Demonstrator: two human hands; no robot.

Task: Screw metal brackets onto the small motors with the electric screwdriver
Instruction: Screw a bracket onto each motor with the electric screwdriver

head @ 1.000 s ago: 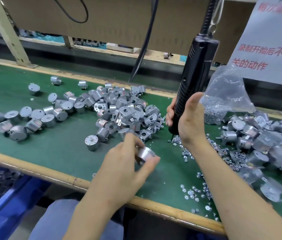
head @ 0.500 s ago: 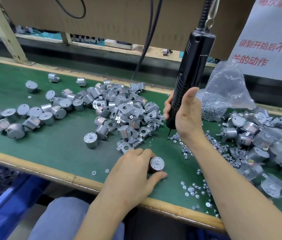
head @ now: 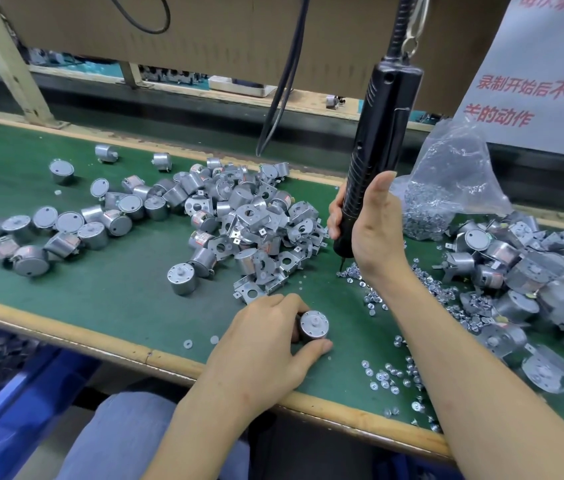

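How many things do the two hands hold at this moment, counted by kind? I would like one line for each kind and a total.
electric screwdriver: 1, gripped by the right hand
small motor: 1, held by the left hand
Total: 2

Motor (head: 313, 325) in left hand (head: 263, 344) now down on the mat (head: 118, 299) (shaft up).

motor (head: 313, 325) front-centre | brackets (head: 260, 233) behind | screws (head: 391, 372) right | bag (head: 447, 188) far-right
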